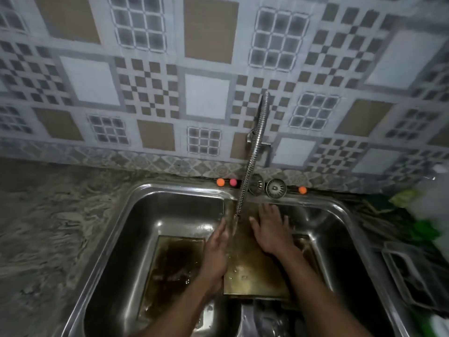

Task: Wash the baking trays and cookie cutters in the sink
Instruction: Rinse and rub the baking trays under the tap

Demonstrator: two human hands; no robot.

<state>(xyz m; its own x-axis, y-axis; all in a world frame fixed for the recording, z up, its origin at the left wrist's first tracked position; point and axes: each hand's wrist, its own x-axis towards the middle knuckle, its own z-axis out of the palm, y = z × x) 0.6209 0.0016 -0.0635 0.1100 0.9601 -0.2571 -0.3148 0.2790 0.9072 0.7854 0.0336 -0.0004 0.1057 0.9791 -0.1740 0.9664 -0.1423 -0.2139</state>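
Observation:
A brass-coloured baking tray (252, 276) lies across the divider of a steel double sink (116, 229). My left hand (216, 251) holds the tray's left edge, fingers stretched along it under the running water. My right hand (272, 232) presses flat on the tray's upper right part, fingers spread. A second, darkly stained tray (172, 266) lies in the left basin. Another tray's corner (308, 246) shows in the right basin behind my right wrist. No cookie cutters are visible.
A flexible metal tap hose (252, 154) hangs over the divider with water flowing. Two sink strainers (275, 188) and small orange and pink balls (220, 182) sit on the back rim. A dish rack (408, 271) and green items are at right. Marbled counter at left.

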